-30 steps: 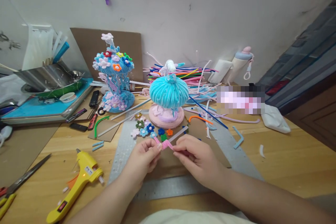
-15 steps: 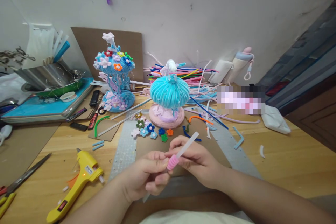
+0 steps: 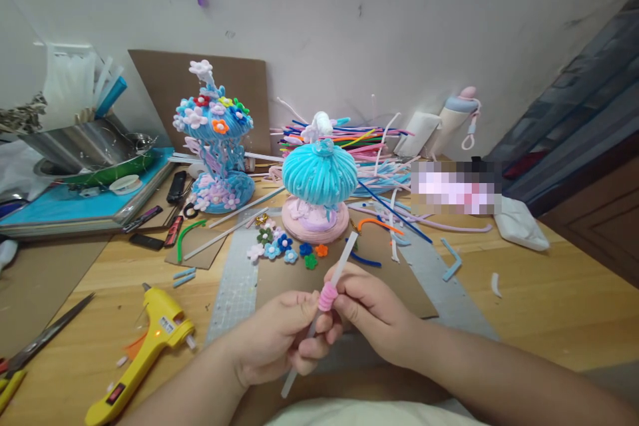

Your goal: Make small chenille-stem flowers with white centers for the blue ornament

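Observation:
A translucent glue stick [image 3: 344,261] runs up and to the right between both hands, with a pink pipe cleaner coil [image 3: 327,295] wound round its middle. My left hand [image 3: 282,338] is closed round the stick's lower part. My right hand [image 3: 372,309] pinches the stick at the pink coil. Just beyond the hands lie small pipe cleaner flowers [image 3: 282,247] on a brown card [image 3: 399,279]. Behind them stands a turquoise dome ornament [image 3: 319,176] on a pink base, and a taller blue flowered ornament [image 3: 214,140] stands to its left.
A yellow glue gun [image 3: 142,349] lies at the left front, with scissors [image 3: 34,346] beyond it. A pile of coloured pipe cleaners [image 3: 364,146] sits at the back by the wall. A metal bowl [image 3: 92,146] rests on boards at the far left. A grey cutting mat [image 3: 234,286] lies under the card.
The pink pipe cleaner, bent loose between my fingers a second ago, is now a tight coil on the glue stick. Both hands have drawn closer to me, and the stick has slid further down.

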### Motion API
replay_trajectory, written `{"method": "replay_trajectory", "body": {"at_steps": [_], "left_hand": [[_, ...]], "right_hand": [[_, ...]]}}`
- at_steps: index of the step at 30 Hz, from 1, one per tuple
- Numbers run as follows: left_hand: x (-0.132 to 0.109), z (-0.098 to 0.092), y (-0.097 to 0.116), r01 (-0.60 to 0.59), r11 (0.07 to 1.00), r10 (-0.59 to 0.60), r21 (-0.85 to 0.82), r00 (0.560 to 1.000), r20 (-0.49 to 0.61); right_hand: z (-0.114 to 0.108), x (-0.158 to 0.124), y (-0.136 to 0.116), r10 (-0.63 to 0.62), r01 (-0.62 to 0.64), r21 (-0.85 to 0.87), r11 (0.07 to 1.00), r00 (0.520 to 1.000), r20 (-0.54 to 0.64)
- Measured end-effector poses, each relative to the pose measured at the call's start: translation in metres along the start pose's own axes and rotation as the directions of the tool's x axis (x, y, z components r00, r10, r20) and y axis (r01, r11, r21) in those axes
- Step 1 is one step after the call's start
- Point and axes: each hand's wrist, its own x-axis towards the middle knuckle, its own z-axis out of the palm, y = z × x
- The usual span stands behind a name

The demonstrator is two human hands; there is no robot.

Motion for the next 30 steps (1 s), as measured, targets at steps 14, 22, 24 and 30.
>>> {"method": "replay_trajectory", "body": {"at_steps": [14,22,24,30], "left_hand": [[0.014,-0.005,-0.01,-0.347,0.837,0.484,0.422,0.83,-0.277],[0.008,-0.008,0.0,-0.32,0.898,0.407,0.3,0.863,-0.297],[0.008,-0.008,0.001,-0.308,0.916,0.381,0.259,0.869,-0.314],[0.009,-0.008,-0.001,-0.284,0.926,0.358,0.248,0.866,-0.349]], "right_hand": [[0.005,0.001,0.003,0.161,-0.141,-0.344,0.928,0.986,0.031],[-0.005,0.004,-0.003,0.076,-0.059,-0.17,0.984,0.993,0.096],[-0.005,0.003,0.0,0.021,0.008,-0.308,0.951,0.996,0.09],[-0.001,0.003,0.014,-0.205,0.214,-0.584,0.783,0.975,0.082]]}}
